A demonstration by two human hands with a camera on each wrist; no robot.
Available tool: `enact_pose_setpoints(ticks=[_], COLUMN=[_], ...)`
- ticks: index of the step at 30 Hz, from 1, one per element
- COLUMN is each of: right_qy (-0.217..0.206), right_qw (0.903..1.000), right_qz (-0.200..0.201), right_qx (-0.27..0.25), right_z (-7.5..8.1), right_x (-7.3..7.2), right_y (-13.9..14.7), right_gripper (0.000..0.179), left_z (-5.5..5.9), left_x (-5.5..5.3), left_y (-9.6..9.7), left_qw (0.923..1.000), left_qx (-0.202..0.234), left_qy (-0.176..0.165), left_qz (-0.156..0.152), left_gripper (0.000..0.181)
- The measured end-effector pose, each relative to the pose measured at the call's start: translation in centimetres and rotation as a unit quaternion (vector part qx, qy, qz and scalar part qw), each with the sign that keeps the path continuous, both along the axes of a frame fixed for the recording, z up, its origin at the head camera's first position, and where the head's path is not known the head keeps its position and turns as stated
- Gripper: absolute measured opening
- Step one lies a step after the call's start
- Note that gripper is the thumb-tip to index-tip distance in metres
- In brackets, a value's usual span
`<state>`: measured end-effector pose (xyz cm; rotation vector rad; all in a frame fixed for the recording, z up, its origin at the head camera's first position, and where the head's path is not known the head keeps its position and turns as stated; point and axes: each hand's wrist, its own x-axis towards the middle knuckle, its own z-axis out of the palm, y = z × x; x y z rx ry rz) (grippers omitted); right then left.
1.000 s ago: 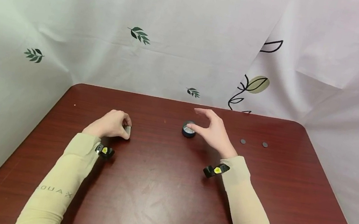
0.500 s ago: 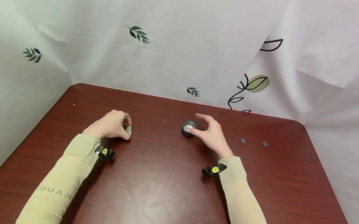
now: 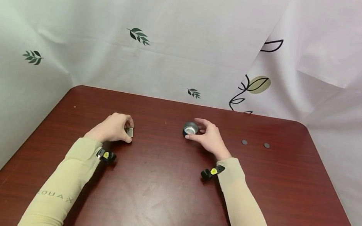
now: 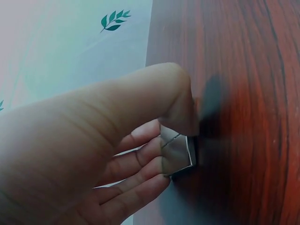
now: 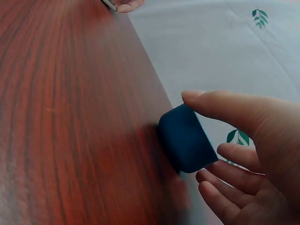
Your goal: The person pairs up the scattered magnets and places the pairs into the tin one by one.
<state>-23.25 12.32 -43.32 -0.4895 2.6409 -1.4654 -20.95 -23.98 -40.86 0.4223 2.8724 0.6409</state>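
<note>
On the left of the table my left hand (image 3: pixel 113 128) grips a small shiny metal box (image 4: pixel 175 153). It has a seam across its face and a dark base close to the wood; the fingers hide much of it. Right of centre, my right hand (image 3: pixel 211 138) holds a round dark cap (image 3: pixel 190 129) by its rim. Silver shows inside the cap, its opening facing up. Seen from the right wrist, the cap's blue-black side (image 5: pixel 184 139) lies between the thumb, at the upper rim, and the curled fingers opposite.
Two small dark discs lie on the table right of my right hand, a nearer disc (image 3: pixel 244 142) and a farther disc (image 3: pixel 266 145). A white leaf-printed curtain (image 3: pixel 171 60) hangs behind the reddish-brown table (image 3: pixel 152 187). A tiny white speck sits far left.
My right hand has moved slightly left and down, its thumb passing from over the cap's opening to its front rim while the fingers closed in behind. The left hand stays nearly still.
</note>
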Motion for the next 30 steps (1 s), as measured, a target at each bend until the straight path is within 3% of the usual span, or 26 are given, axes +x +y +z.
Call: enact_pose_setpoints(ticks=[20,30], right_qy=[-0.012,-0.009], right_qw=[0.9998,0.9998], right_qz=[-0.014,-0.007], right_qx=[0.006,0.017], right_z=[-0.36,-0.61], right_x=[0.16,0.72], right_y=[0.23,0.37], right_gripper=[0.059,0.059], left_z=[-0.22,-0.57], left_x=[0.03,-0.22], left_y=[0.40,0.76], left_qw=[0.9999,0.9986], left_qx=[0.009,0.045], left_qy=[0.006,0.026], left_qz=[0.006,0.005], left_gripper=[0.038,0.039])
